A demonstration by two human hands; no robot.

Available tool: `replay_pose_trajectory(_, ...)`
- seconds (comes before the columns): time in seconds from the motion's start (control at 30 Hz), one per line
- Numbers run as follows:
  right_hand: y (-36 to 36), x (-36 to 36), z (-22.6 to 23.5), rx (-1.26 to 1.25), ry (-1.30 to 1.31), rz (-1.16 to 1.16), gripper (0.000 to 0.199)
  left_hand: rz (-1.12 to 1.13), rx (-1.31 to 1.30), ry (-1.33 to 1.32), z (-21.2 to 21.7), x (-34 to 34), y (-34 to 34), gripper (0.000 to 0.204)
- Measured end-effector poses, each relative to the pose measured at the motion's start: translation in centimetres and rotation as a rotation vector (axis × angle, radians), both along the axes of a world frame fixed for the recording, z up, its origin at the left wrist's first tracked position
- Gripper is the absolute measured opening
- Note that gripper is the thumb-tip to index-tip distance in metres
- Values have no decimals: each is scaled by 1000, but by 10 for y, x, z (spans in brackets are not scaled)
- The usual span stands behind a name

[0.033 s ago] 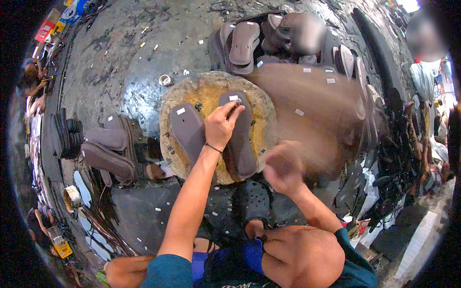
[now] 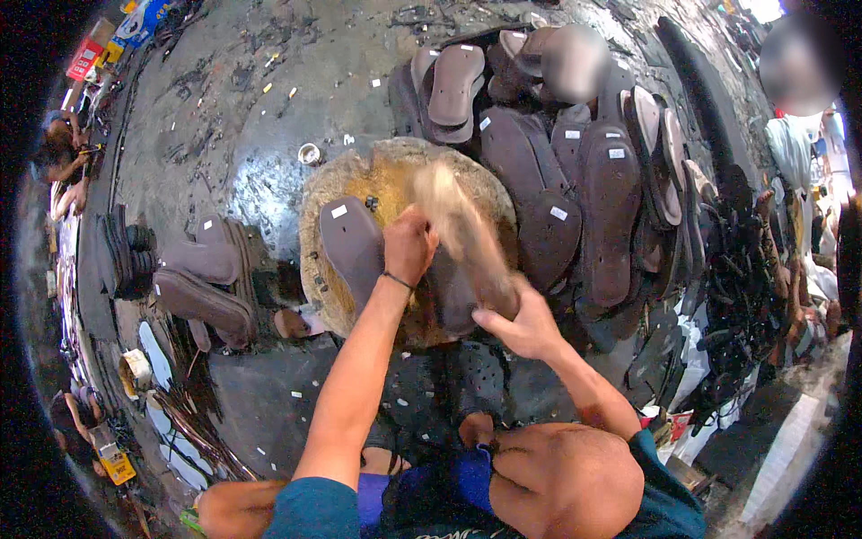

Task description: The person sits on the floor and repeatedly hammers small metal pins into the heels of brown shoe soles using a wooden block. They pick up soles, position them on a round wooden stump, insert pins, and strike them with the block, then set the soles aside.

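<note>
My right hand [image 2: 528,325] grips the near end of a long, light-brown wooden club [image 2: 471,235], smeared by motion. Its far end is beside my left hand, over a brown shoe sole [image 2: 449,295] that it mostly covers. My left hand [image 2: 410,241] is closed above that sole; whatever its fingertips hold is hidden. To its left a second brown sole [image 2: 350,235] with a white label and a small hole lies on a round, worn block [image 2: 316,193]. Small dark metal pieces [image 2: 371,203] rest on the block.
Labelled soles [image 2: 611,216] are heaped to the right of the block and behind it. Stacked soles [image 2: 202,292] lie at left. A small white cup [image 2: 309,154] stands behind the block. Dark scraps [image 2: 732,332] cover the floor at right; another person [image 2: 63,148] is at far left.
The club, a broad blur out to the right before, has swung left and inward over the block with my right hand. My left hand has stayed almost in place, slightly lower.
</note>
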State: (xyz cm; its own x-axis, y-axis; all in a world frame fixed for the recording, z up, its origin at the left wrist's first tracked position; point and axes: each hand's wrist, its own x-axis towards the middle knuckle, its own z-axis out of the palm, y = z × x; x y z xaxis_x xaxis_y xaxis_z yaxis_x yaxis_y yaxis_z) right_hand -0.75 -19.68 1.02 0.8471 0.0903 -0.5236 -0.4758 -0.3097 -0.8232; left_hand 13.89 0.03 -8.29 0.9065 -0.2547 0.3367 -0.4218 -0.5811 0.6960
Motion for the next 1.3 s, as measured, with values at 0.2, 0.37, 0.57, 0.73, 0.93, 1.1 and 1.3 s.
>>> replay_pose_trajectory(0.2, 40, -6, -26, 269, -28, -459, 42, 104, 95, 275, 38, 11, -17, 25)
replay_pose_trajectory(0.37, 42, 6, -33, 378, 109, -506, 37, 180, -207, 274, 34, 21, -7, 32)
replay_pose_trajectory(0.57, 41, 2, -43, 423, 54, -493, 38, 278, -793, 633, 53, 30, -2, 31)
replay_pose_trajectory(0.73, 31, -21, -23, 761, 132, -620, 45, 176, -816, 723, 85, -80, -13, 23)
replay_pose_trajectory(0.93, 40, -44, -5, 400, 139, -518, 40, 219, -932, 809, 59, -160, -22, 14)
replay_pose_trajectory(1.1, 20, -75, -3, 206, -15, -561, 30, 347, -1009, 778, 62, -111, -6, 19)
replay_pose_trajectory(1.3, 7, -89, 14, 194, -32, -493, 34, 280, -662, 648, 35, -95, -14, 24)
